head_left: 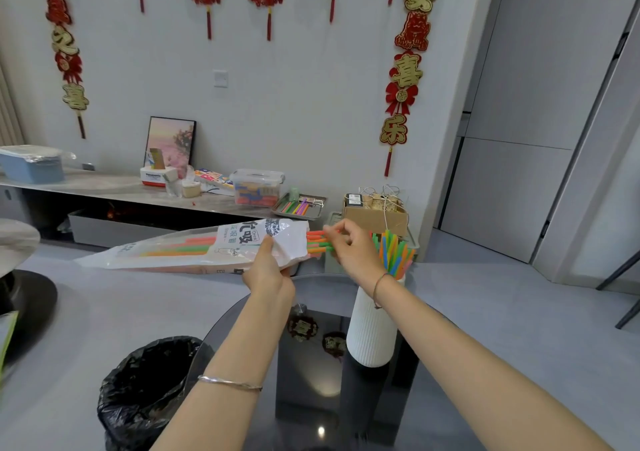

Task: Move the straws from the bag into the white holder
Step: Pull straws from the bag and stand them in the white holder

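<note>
Dark glossy round table (pixel 311 398) in foreground, reflective top. Black-lined trash bin (pixel 149 391) on floor just left of the table. White ribbed holder (pixel 372 329) stands upright on the table, right of centre; a fan of neon straws (pixel 398 255) (orange, green, blue, pink) already sticks out of its top, partly hidden behind right wrist.

Straw bag (pixel 194 248), long white/clear plastic w/ printed label, held roughly horizontal above the table, open end pointing right, near the holder top. Inside: more straws, orange and green visible thru the clear part.

Left hand (pixel 268 270) grip closed on the bag near its open end, thumb on top. Right hand (pixel 351 246) at the bag mouth, fingers pinched on a small bunch of protruding straw ends (pixel 318 241), orange + green. Thin bracelet on each wrist.

Bkgd: low shelf w/ clear lidded box (pixel 256 187), metal tray (pixel 299 205) holding a few straws, cardboard box (pixel 375 213).
</note>
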A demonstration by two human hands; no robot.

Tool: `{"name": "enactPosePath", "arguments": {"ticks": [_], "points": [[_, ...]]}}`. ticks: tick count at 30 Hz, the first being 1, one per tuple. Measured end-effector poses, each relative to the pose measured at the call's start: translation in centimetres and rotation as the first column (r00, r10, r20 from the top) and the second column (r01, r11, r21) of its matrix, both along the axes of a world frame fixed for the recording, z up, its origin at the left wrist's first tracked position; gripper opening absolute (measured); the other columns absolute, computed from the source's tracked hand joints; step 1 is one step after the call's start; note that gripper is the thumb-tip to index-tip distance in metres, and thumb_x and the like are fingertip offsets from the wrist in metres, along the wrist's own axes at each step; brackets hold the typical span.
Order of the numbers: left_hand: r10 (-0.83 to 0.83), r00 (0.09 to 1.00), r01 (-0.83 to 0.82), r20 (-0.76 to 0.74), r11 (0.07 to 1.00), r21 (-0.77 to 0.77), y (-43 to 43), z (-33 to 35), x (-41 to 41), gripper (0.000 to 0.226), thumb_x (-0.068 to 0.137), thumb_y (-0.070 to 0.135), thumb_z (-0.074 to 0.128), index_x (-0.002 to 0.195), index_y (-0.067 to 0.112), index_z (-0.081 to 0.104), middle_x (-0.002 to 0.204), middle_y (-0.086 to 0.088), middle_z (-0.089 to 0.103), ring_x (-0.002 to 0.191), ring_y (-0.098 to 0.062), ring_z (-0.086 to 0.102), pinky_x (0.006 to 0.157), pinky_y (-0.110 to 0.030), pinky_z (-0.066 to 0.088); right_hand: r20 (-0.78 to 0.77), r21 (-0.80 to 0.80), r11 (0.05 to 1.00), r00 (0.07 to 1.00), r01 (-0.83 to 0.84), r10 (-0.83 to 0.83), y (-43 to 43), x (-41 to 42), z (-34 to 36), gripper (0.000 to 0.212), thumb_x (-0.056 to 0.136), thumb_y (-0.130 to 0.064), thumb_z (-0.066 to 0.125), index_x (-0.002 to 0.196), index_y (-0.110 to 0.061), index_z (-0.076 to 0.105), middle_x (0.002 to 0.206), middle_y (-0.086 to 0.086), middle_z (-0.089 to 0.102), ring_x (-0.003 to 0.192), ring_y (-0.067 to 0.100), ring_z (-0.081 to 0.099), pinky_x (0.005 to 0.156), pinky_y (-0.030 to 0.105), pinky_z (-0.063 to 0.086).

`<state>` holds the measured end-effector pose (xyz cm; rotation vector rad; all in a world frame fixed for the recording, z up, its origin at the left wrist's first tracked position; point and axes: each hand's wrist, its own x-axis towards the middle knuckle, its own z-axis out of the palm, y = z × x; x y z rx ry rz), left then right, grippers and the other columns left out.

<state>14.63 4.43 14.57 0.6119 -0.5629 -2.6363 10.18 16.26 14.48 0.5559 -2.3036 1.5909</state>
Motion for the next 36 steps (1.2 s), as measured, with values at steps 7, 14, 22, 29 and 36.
{"name": "enactPosePath", "arguments": {"ticks": [7,14,22,29,36], "points": [[-0.010,1.000,0.009,0.014,0.998,0.068,-1.0,0.0,-0.3,0.047,0.089,0.006,0.062,0.133,0.004,0.046,0.129,-0.011,0.060,0.092,-0.024,0.065,0.070,-0.038,0.059,0.136,-0.442,0.893,0.990,0.091,-0.034,0.8,-0.2,1.2,0.017,0.091,-0.022,0.057,0.077,-0.016,0.050,0.044,-0.006,0.039,0.030,0.000,0.033,0.033,0.012,0.025],[-0.074,0.997,0.075,-0.008,0.995,0.073,1.6,0.6,-0.2,0.042,0.091,0.007,0.058,0.131,0.000,0.047,0.130,-0.014,0.060,0.083,-0.022,0.066,0.064,-0.035,0.058,0.354,-0.513,0.854,0.928,0.088,0.117,-1.9,0.7,1.6,0.016,0.090,-0.032,0.058,0.077,-0.023,0.061,0.059,-0.005,0.058,0.039,-0.002,0.052,0.035,0.010,0.036],[-0.063,0.997,0.067,-0.037,0.991,0.114,1.1,0.7,-0.3,0.036,0.093,0.007,0.056,0.127,0.003,0.045,0.133,-0.014,0.057,0.055,-0.019,0.065,0.031,-0.027,0.049,0.250,-0.650,0.719,0.963,0.244,-0.100,0.9,-0.4,2.7,0.036,0.092,-0.034,0.054,0.062,-0.015,0.052,0.036,-0.006,0.040,0.027,0.004,0.033,0.031,0.015,0.026],[-0.126,0.992,0.128,-0.021,0.985,0.116,2.7,0.6,-0.8,0.036,0.093,0.009,0.056,0.127,0.006,0.044,0.131,-0.013,0.059,0.030,-0.016,0.060,0.046,-0.028,0.054,0.296,-0.559,0.792,0.951,0.245,-0.085,-0.1,-0.3,3.6,0.051,0.098,-0.035,0.038,0.052,-0.015,0.047,0.057,0.003,0.058,0.056,0.015,0.053,0.057,0.025,0.044],[-0.143,0.990,0.143,0.009,0.988,0.058,2.1,-0.4,-1.2,0.041,0.092,0.008,0.058,0.131,0.001,0.046,0.126,-0.014,0.059,0.062,-0.022,0.066,0.033,-0.028,0.050,0.144,-0.889,0.439,0.990,0.132,-0.007,6.5,-0.9,10.6,0.046,0.099,-0.034,0.036,0.056,-0.018,0.031,0.033,-0.008,0.029,0.030,0.009,0.031,0.042,0.022,0.042]]}}
